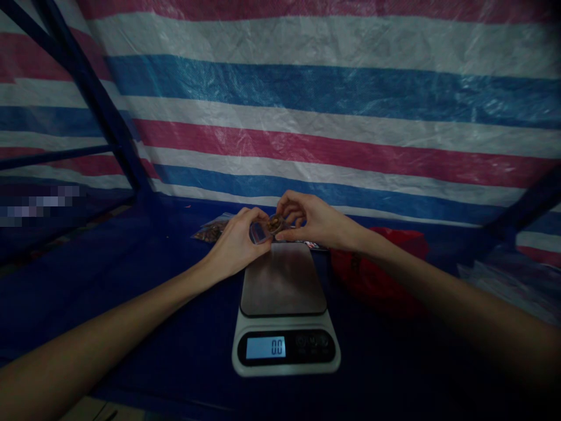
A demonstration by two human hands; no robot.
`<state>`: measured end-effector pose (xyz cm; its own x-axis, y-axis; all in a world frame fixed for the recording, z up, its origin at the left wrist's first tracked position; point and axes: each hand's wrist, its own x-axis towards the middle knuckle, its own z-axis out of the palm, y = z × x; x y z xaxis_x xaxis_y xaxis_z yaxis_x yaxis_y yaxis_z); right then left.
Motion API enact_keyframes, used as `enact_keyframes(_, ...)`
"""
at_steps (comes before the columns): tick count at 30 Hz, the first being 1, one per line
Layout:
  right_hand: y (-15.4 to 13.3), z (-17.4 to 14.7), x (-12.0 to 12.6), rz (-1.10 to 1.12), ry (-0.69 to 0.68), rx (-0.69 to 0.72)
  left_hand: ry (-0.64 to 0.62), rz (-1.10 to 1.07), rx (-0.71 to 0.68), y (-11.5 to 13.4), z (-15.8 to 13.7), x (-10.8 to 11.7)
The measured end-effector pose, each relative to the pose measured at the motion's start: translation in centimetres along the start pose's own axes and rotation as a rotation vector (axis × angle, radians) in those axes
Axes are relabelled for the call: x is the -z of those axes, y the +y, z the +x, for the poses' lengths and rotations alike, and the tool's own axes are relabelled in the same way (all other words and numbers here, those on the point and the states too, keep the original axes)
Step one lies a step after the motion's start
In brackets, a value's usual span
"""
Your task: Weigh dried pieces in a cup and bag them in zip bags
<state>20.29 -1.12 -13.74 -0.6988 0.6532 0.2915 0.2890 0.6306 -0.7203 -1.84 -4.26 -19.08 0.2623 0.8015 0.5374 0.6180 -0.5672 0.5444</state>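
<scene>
Above the far edge of a kitchen scale (284, 280), both hands hold a small clear plastic bag (259, 233) with brown pieces (275, 223) showing at its right side. My left hand (239, 242) is closed around the bag's left side. From the right, my right hand (307, 221) grips the bag's other side with bent fingers; part of that grip is hidden. Nothing lies on the scale's metal plate, and its lit display (265, 348) reads 0.0. Beyond my left hand lies another clear bag (210, 231) filled with brown pieces.
A red bag (381, 275) lies under my right forearm. Several clear plastic bags (504, 286) are piled at the right. Part of a phone-like flat object (316, 246) shows behind the scale. Blue metal posts (94, 96) and a striped tarp (328, 88) bound the blue surface (166, 234).
</scene>
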Motion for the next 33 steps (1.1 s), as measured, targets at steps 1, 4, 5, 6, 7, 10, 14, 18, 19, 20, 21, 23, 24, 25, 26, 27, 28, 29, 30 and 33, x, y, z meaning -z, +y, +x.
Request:
enact_keyframes(1, 0.0, 0.0, 0.0, -0.023, 0.001, 0.012, -0.01, -0.001, 0.006, 0.0, 0.0, 0.0)
enact_keyframes(4, -0.1, -0.1, -0.2, -0.119, 0.026, 0.047, -0.035, -0.007, 0.019, 0.1, -0.1, -0.1)
enact_keyframes(5, -0.2, -0.2, -0.3, -0.155, 0.038, 0.058, -0.041, -0.008, 0.023, 0.0, -0.1, -0.1)
enact_keyframes(6, -0.4, -0.2, -0.4, -0.184, 0.047, 0.066, -0.045, -0.011, 0.026, 0.0, -0.1, -0.2)
enact_keyframes(7, -0.5, -0.2, -0.5, -0.206, 0.051, 0.074, -0.046, -0.014, 0.028, 0.0, -0.1, -0.2)
enact_keyframes(10, -1.0, -0.3, -0.9, -0.251, 0.069, 0.109, -0.036, -0.022, 0.021, -0.1, -0.1, -0.2)
enact_keyframes(14, -1.5, -0.4, -1.4, -0.322, 0.109, 0.173, -0.033, -0.019, 0.041, 0.1, -0.1, -0.2)
enact_keyframes(18, -1.9, -0.6, -1.7, -0.302, 0.101, 0.244, -0.031, -0.054, 0.045, 0.0, -0.2, -0.3)
enact_keyframes(19, -2.0, -0.6, -1.7, -0.304, 0.12, 0.262, -0.028, -0.075, 0.039, 0.0, -0.2, -0.4)
enact_keyframes(20, -2.1, -0.6, -1.6, -0.309, 0.16, 0.276, -0.026, -0.102, 0.03, 0.0, -0.2, -0.4)
enact_keyframes(21, -2.2, -0.6, -1.5, -0.312, 0.215, 0.283, -0.023, -0.135, 0.019, -0.1, -0.2, -0.3)
enact_keyframes(23, -2.5, -0.5, -1.0, -0.305, 0.339, 0.276, -0.008, -0.199, 0.001, 0.0, 0.0, -0.1)
enact_keyframes(24, -2.6, -0.5, -0.6, -0.294, 0.385, 0.262, 0.004, -0.229, -0.004, 0.0, 0.1, 0.0)
enact_keyframes(25, -2.9, -0.5, -0.2, -0.282, 0.415, 0.243, 0.02, -0.259, -0.005, 0.1, 0.3, 0.2)
enact_keyframes(26, -3.1, -0.5, 0.2, -0.278, 0.424, 0.223, 0.031, -0.288, -0.002, 0.2, 0.4, 0.4)
enact_keyframes(27, -3.4, -0.7, 0.6, -0.283, 0.415, 0.211, 0.04, -0.319, 0.0, 0.3, 0.5, 0.6)
enact_keyframes(28, -3.8, -1.0, 0.9, -0.296, 0.395, 0.209, 0.042, -0.353, 0.003, 0.4, 0.6, 0.7)
enact_keyframes(29, -4.2, -1.6, 1.2, -0.315, 0.367, 0.209, 0.039, -0.394, 0.009, 0.5, 0.7, 0.8)
enact_keyframes(30, -4.6, -2.4, 1.4, -0.337, 0.339, 0.202, 0.03, -0.446, 0.023, 0.5, 0.7, 0.9)
enact_keyframes(33, -5.5, -6.5, 0.9, -0.349, 0.305, 0.086, 0.002, -0.665, 0.132, 0.6, 0.7, 1.0)
